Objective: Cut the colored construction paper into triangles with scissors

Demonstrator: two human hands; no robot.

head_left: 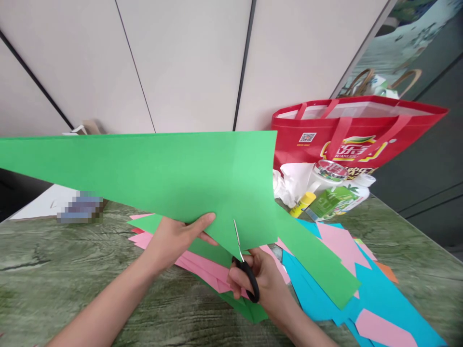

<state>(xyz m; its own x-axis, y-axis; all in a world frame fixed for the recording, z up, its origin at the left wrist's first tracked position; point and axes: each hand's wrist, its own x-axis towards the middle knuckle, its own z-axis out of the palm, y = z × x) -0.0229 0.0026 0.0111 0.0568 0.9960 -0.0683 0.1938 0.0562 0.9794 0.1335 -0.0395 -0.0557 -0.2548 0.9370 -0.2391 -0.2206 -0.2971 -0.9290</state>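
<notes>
A large sheet of green paper (155,168) is held up above the table, with its lower edge toward me. My left hand (181,236) pinches that lower edge, thumb on the near face and fingers behind. In my right hand (258,274) is a pair of scissors (248,277) with black handles. One metal blade lies over the near face of the sheet; the other blade is hidden behind it. Below my hands lie stacked pink paper pieces (206,270) and green ones, partly covered by the hands and sheet.
Blue paper (311,289) with pink and green pieces on top spreads over the wooden table (54,279) at right. Behind it stand a yellow glue stick (303,204), a green carton (325,202), crumpled tissue (289,185) and a red bag (296,140). White panels rise at the back.
</notes>
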